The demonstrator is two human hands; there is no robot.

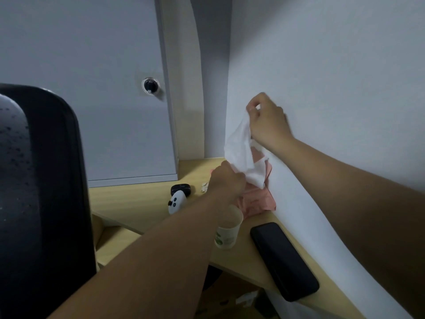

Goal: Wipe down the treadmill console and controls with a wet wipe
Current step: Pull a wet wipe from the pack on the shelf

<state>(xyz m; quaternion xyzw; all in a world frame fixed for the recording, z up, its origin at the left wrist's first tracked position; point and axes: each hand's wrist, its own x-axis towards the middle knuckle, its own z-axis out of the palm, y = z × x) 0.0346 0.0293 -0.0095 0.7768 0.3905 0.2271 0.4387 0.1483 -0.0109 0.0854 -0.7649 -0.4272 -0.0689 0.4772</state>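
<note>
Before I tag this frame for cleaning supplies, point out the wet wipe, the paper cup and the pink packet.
wet wipe (239, 155): head view, middle of the hanging sheet.
paper cup (226, 236): head view, printed side wall.
pink packet (259, 201): head view, its flat top face.

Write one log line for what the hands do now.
right hand: pinches wet wipe top | left hand: holds its lower edge | pink pack: on desk

no readable text; green print on paper cup (226, 236) too blurred.
</note>
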